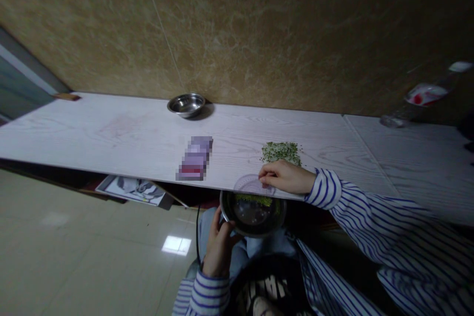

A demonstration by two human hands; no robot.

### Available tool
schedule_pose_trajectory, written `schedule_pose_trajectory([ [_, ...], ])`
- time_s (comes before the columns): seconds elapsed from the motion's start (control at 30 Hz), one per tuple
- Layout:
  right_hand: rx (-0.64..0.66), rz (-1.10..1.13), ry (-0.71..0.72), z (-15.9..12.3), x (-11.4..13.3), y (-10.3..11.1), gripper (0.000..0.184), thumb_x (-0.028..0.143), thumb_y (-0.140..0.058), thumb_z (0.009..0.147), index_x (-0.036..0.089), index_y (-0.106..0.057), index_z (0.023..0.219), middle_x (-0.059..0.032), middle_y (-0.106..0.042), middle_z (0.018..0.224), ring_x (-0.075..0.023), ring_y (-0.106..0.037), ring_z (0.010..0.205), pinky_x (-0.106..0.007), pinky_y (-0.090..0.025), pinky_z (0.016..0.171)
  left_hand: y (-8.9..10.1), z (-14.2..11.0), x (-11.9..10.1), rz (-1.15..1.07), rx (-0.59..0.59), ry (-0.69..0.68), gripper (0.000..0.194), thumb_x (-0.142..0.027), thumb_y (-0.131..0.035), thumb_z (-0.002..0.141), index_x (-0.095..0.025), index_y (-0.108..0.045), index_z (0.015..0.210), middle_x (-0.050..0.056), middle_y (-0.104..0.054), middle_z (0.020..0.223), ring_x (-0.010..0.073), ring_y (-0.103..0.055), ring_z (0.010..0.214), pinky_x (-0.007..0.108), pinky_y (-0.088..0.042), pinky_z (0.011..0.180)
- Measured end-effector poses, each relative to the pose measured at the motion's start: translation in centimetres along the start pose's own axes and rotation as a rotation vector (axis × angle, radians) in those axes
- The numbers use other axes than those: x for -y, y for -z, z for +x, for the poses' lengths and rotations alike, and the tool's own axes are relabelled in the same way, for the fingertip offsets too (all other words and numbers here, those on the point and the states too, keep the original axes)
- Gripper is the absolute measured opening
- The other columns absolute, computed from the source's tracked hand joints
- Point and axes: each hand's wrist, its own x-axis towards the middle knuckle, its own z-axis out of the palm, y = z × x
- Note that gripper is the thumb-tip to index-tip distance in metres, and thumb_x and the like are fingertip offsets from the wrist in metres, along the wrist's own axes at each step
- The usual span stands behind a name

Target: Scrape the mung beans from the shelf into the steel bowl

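Note:
My left hand [219, 249] grips the left rim of a metal bowl [255, 232], its thumb near the edge. The bowl sits just below the front edge of the table, over my lap, with green bits [261, 201] along its far side. My right hand [287, 176] is closed, fingertips pinching a clear, round plastic piece, perhaps a lid [247, 183]. That piece lies at the table's edge, above the bowl. Just beyond my right hand, a patch of small green bits [281, 152] is spread on the table.
On the white wood-grain table [144, 133] are a second metal bowl [187, 105] by the wall and a blurred-out purple rectangular object [195, 158]. A clear plastic bottle [425, 95] stands at the right. Below the table, a drawer [135, 190] sticks out at the left.

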Motion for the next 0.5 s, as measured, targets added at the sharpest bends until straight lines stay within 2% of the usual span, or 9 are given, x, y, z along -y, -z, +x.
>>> schedule_pose_trajectory([
  [0.13,-0.081,0.047,-0.037,-1.0,0.1,0.4,0.017,0.025,-0.053,0.084,0.016,-0.067,0.085,-0.0049,-0.075,0.077,-0.0151,-0.067,0.071,-0.025,-0.047,0.066,1.0,-0.2,0.5,0.014,-0.007,0.004,0.057,-0.02,-0.067,0.061,-0.02,-0.058,0.117,0.005,-0.064,0.095,0.016,-0.057,0.076,0.027,-0.049,0.06],
  [0.3,-0.205,0.093,-0.086,-2.4,-0.3,0.5,0.019,0.028,-0.053,0.083,0.016,-0.067,0.088,-0.0043,-0.074,0.077,-0.0145,-0.065,0.067,-0.025,-0.045,0.06,2.6,-0.5,1.1,0.03,-0.045,0.027,0.058,-0.025,-0.069,0.062,-0.025,-0.057,0.119,0.004,-0.065,0.098,0.0168,-0.059,0.082,0.028,-0.051,0.066],
  [0.5,-0.302,0.185,-0.084,-3.8,-0.3,0.8,0.019,0.031,-0.054,0.082,0.016,-0.065,0.085,-0.0057,-0.074,0.076,-0.0151,-0.065,0.065,-0.027,-0.048,0.061,2.6,-1.1,2.5,0.067,-0.021,0.066,0.067,-0.03,-0.07,0.064,-0.026,-0.052,0.129,0.004,-0.066,0.092,0.0173,-0.06,0.076,0.028,-0.05,0.063],
])
